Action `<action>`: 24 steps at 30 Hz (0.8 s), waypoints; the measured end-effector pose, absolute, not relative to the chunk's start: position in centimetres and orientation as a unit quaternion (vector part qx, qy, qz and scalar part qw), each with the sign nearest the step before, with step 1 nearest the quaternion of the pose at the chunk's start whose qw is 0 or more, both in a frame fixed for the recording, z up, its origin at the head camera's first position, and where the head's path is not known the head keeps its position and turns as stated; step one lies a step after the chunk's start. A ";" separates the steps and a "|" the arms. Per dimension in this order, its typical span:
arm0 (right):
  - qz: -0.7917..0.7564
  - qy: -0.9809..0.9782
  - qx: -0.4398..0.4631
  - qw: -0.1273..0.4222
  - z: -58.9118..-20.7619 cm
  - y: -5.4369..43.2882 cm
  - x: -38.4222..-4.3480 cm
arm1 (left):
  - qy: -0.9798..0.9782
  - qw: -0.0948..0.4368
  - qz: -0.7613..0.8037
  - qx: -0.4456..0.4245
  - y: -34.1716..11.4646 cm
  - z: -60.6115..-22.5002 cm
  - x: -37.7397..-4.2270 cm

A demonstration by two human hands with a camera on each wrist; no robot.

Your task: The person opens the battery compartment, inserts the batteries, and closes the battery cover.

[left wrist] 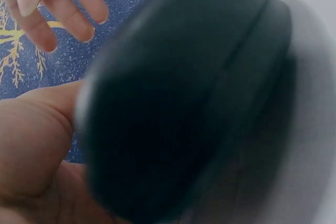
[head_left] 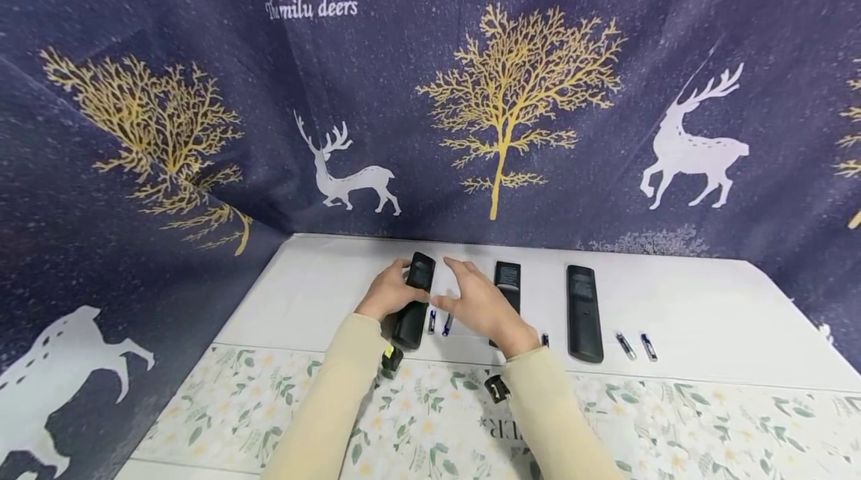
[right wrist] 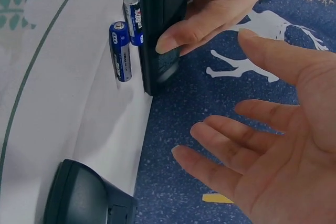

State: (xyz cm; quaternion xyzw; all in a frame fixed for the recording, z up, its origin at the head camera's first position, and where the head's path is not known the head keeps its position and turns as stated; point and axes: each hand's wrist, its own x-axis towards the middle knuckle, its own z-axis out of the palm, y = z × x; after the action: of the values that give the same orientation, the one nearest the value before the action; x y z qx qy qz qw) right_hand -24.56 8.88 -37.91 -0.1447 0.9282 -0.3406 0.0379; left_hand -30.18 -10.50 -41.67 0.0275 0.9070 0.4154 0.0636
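Navy deer-print cloth [head_left: 403, 91] behind white bench [head_left: 296, 300] | left hand [head_left: 389, 291]: grip round leftmost remote [head_left: 409, 324], left of middle remote [head_left: 508, 278] | right hand [head_left: 486, 306]: grip wide, fingers spread, near it | two batteries [head_left: 432, 321] just beside leftmost remote

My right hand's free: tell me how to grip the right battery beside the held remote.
I'd pinch the battery across its middle, from above and right: it's a slim cylinder lying flat, the other battery is close on its left, and its right side looks open.
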 end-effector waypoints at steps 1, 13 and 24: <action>-0.340 0.928 -0.144 0.037 -38.0 8.9 -24.5 | 0.906 0.064 0.417 0.027 -10.5 -41.7 -30.2; -0.344 0.926 -0.152 0.022 -38.0 9.3 -24.6 | 0.891 0.046 0.450 0.036 -10.6 -41.6 -30.3; -0.382 0.906 -0.184 -0.005 -38.2 9.2 -24.4 | 0.848 -0.001 0.527 0.053 -10.2 -39.7 -29.9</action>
State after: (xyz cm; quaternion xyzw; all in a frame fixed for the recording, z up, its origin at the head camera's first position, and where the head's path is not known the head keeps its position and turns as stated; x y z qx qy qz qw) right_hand -24.40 9.21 -38.22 -0.1840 0.9055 -0.3823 -0.0055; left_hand -29.86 -10.16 -39.67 0.0527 0.8482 0.5270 -0.0012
